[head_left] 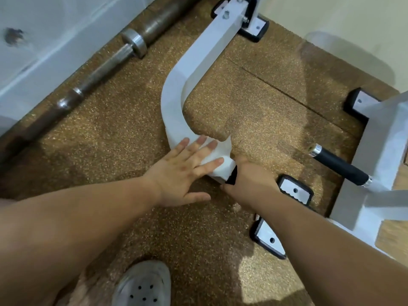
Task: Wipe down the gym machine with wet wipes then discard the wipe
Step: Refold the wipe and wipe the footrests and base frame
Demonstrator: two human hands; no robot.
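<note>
Left-hand fingers (198, 143) are straight and spread, pressing flat on the wet wipe (221, 165). Nothing is pinched, and the left hand (184, 173) lies palm-down. Right-hand fingers curl round the lower end of the curved white frame tube (174, 102), where a black piece shows under the right hand (250, 183). Can't tell what that black piece is.

The wipe is white and crumpled. It's draped over the tube's lower bend, just off frame centre toward 3 o'clock, with one corner sticking up past the fingertips. Its near edge touches the right hand.

From the wipe, the tube runs up toward 12 o'clock to a bolted joint at the top edge.

- Barbell (97, 71) lies on the floor at 10 o'clock, along a white wall base and well apart from the tube.
- Black foam handle (340, 165) with chrome ends is at 3 o'clock, mounted on a white upright.
- Two foot plates are near the right forearm, one (294, 192) at 4 o'clock and the other (268, 238) at 5 o'clock.
- Grey perforated clog (143, 283) sits at 6 o'clock.
- Speckled brown rubber floor (110, 140) lies under everything.
</note>
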